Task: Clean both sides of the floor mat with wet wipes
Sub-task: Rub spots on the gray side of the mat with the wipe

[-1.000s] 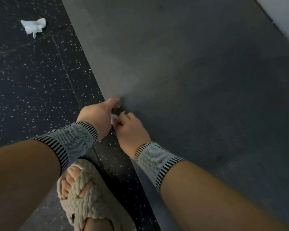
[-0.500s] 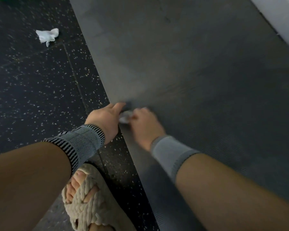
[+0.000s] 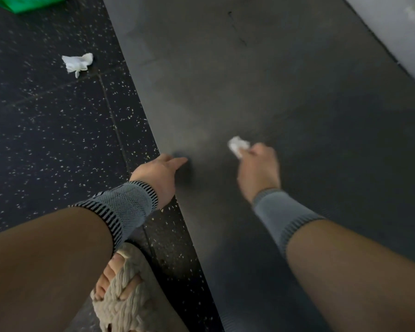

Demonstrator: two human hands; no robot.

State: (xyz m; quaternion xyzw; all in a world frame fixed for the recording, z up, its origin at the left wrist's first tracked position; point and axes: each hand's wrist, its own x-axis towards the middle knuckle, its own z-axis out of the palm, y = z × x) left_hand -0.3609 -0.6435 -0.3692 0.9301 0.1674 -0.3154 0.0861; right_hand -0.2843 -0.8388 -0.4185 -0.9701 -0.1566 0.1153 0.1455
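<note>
Floor mat [image 3: 285, 97]: dark grey, flat on the floor, running from the near centre to the far right; its left edge runs diagonally from far left-centre to near centre. A faint scuff line shows at its far part.

Right hand [image 3: 258, 167]: over the mat, right of centre, blurred. Fingers curled around a crumpled white wet wipe [image 3: 237, 144], which sticks out past the fingertips on the far side and sits on or just above the mat surface; which, cannot be told. A grey knit wrist sleeve [image 3: 280, 212] covers the wrist.

Left hand [image 3: 159, 174]: at the mat's left edge, near the centre. Holds nothing; fingers extended and relaxed, fingertips [image 3: 181, 160] touching the mat just inside its edge. Wrist covered by a grey wrist band [image 3: 125, 207] with black-striped borders.

Floor [image 3: 46, 130]: dark tiles with pale speckles, left of the mat.

Used wipe [image 3: 77, 62]: white, crumpled, lying on the floor at far left, apart from the mat.

Green bag [image 3: 27, 2]: at the far left corner, partly cut off by the frame.

Sandal [image 3: 122, 300]: cream, rope-woven, on a foot, near left, on the floor beside the mat's edge.

Pale surface [image 3: 398, 32]: beyond the mat at far right.
</note>
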